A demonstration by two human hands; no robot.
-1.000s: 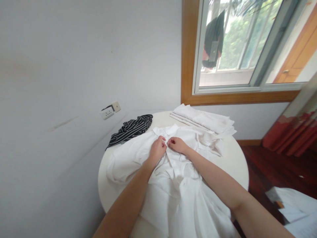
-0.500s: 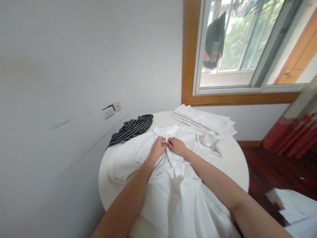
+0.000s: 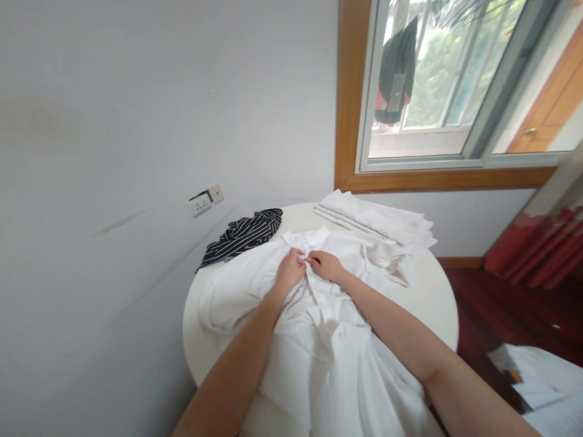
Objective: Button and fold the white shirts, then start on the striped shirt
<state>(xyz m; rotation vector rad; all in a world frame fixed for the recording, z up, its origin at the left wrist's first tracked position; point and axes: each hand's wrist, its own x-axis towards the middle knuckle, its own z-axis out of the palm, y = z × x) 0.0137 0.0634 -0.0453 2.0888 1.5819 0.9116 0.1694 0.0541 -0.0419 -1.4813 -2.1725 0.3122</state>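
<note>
A white shirt (image 3: 337,358) lies spread over a round white table (image 3: 194,340), its collar toward the wall and its lower part hanging over the near edge. Just below the collar, my left hand (image 3: 291,269) pinches the front placket. My right hand (image 3: 324,266) is closed on the same placket from the other side, its fingertips almost meeting those of my left. Whatever small part sits between the fingertips, perhaps a button, is too small to make out.
Folded white cloths (image 3: 373,218) are stacked at the table's back right. A black-and-white striped garment (image 3: 243,237) lies at the back left, by the wall with a power socket (image 3: 199,205). White items (image 3: 542,376) sit low at the right, near a red curtain (image 3: 542,237).
Both hands stay at the same spot on the placket, with only slight finger movement. The view has shifted a little.
</note>
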